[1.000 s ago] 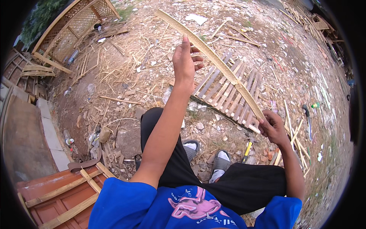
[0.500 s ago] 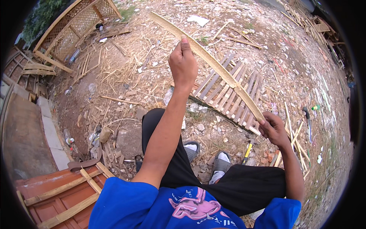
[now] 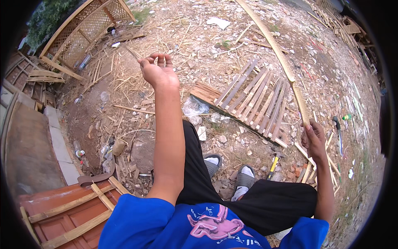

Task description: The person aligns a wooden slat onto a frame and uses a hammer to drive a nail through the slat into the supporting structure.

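A long, pale split bamboo strip point(image 3: 292, 79) slants up and away across the upper right, its far end cut off by the picture's edge. At its lower end my right hand point(image 3: 314, 140) grips it, with the thumb along its face. My left hand point(image 3: 161, 74) is raised apart from the strip at the left, palm turned up. Its fingers are loosely curled and spread, and I see nothing held in them. Beyond my feet, a row of wooden slats point(image 3: 253, 101) lies across a thick wooden beam point(image 3: 203, 92).
A hammer point(image 3: 273, 167) with a yellow handle lies by my right foot. A black-handled tool point(image 3: 336, 124) and thin sticks point(image 3: 309, 170) lie at the right. A lattice panel point(image 3: 89, 31) stands far left, and a reddish door point(image 3: 62, 209) lies near left. Rubble covers the ground.
My left hand has let go of the bamboo strip and moved left, turning palm up. The strip has swung up and to the right in my right hand.
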Demonstrator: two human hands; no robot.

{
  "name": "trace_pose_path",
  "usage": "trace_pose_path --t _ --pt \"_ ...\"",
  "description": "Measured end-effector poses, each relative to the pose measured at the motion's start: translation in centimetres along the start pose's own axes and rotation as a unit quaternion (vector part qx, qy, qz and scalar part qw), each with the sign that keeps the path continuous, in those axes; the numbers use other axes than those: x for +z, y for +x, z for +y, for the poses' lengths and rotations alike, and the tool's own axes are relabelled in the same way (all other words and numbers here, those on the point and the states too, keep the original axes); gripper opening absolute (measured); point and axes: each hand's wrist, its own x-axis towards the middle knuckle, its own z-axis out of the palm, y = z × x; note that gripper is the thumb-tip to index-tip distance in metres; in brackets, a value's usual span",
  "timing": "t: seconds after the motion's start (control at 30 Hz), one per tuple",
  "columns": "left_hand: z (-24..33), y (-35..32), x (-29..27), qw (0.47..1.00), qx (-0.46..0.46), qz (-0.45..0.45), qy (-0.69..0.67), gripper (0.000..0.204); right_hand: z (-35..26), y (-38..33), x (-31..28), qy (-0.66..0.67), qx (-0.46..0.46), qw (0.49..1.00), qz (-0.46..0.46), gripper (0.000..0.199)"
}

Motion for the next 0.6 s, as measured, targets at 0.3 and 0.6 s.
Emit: trace_pose_path --t 0.3,0.6 --pt "-0.3 -0.9 0.9 0.921 0.096 -0.02 0.377 0.096 -1.0 -1.5 -0.9 0.001 0.065 0.988 -0.137 0.036" --pt "-1.4 -3.6 1.6 0.869 0.031 -0.281 0.405 0.045 -1.8 -1.9 -0.5 -0.017 0.102 0.976 -0.192 0.039"
